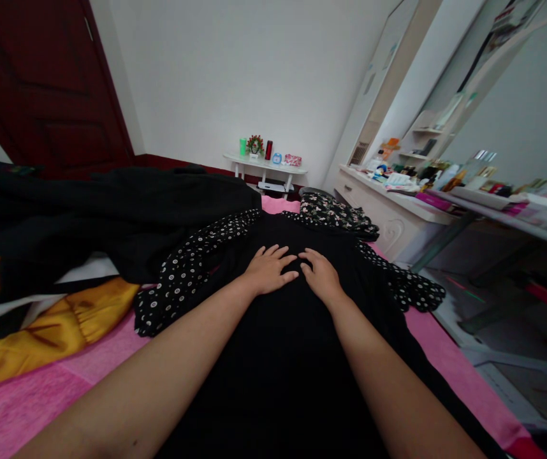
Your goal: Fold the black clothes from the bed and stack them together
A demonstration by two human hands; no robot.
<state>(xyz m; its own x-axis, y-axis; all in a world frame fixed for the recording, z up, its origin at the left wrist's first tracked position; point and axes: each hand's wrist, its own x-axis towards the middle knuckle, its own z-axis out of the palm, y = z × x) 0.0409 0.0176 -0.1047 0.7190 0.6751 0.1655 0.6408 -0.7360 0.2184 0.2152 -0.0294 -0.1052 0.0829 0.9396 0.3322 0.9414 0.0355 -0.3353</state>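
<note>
A black dress (pixel 297 338) with patterned black-and-white sleeves lies spread out on a pink bed cover (pixel 106 357). My left hand (pixel 268 269) rests on the upper part of its black front, fingers spread and pointing forward. Close beside it, my right hand (pixel 320 274) lies on the same cloth, its fingers loosely bent and apart. Neither hand grips anything. One patterned sleeve (pixel 182 274) stretches out to the left, the other sleeve (pixel 407 280) to the right. The lower part of the dress runs toward me between my forearms.
Black clothing (pixel 111 204) is heaped on the left, with a mustard-yellow garment (pixel 58 322) below it. A floral black garment (pixel 335 213) lies past the right shoulder. Farther off stand a small white table (pixel 266 164) and a dresser (pixel 393 217) crowded with bottles.
</note>
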